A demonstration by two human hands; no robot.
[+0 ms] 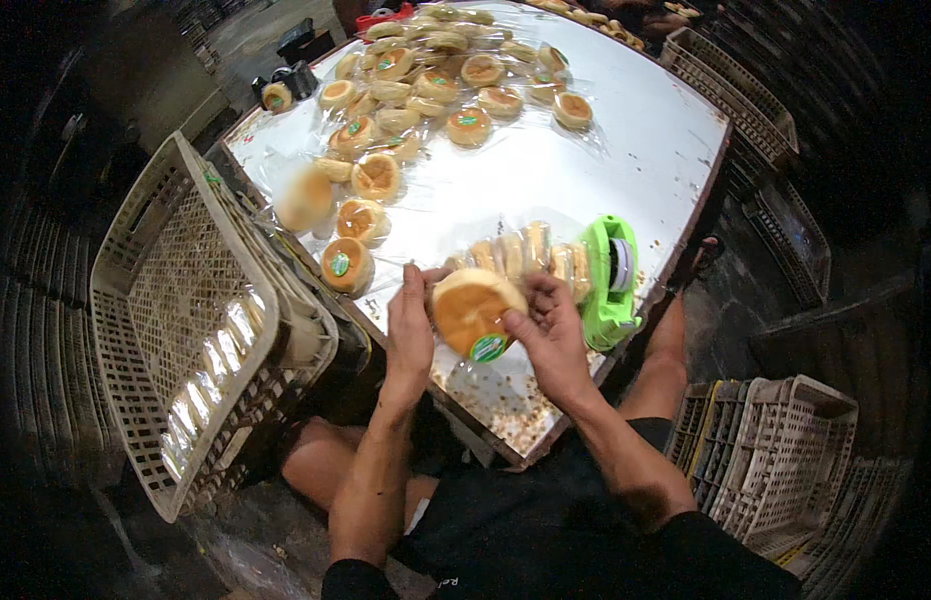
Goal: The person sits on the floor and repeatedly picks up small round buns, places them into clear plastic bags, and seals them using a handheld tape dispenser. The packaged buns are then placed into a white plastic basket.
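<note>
A round golden-brown bun (473,307) in a clear wrapper, with a green sticker (488,347) at its lower edge, is held over the near corner of the table. My right hand (551,337) grips its right side, thumb on the front and fingers curled behind. At the bun's left edge is my left hand (411,330), its thumb raised and its fingers partly hidden behind the bun; whether it grips is unclear. Just beyond stands a row of wrapped buns (514,251) on edge. A green tape dispenser (609,285) with a roll of tape sits right of my right hand.
Many wrapped buns (435,86) are heaped across the far side of the white table (645,135). Others line its left edge. A plastic crate (184,225) at left holds shiny wrapped packs (214,375). Stacked crates (765,457) stand at right. Crumbs or brown specks (510,412) mark the near corner.
</note>
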